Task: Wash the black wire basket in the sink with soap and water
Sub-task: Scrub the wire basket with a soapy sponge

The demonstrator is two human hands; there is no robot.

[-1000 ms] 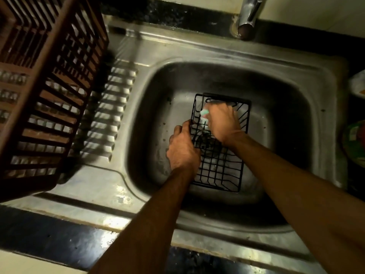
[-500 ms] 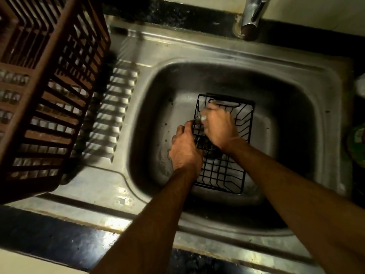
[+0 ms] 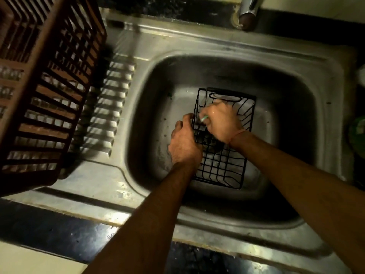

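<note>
My left hand (image 3: 184, 144) grips the left rim of the black wire basket (image 3: 221, 165), which lies on the sink (image 3: 296, 91) floor as before. My right hand (image 3: 221, 121), clenched on a pale green scrubber (image 3: 204, 118), has shifted slightly within the basket's far half since a second ago.

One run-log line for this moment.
left hand grips black wire basket edge | right hand scrubs inside with green scrubber | sink | tap unseen

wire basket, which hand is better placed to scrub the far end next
Right. The right hand already holds the green scrubber inside the wire basket, near its far end; the left hand grips the basket's left rim.
</note>
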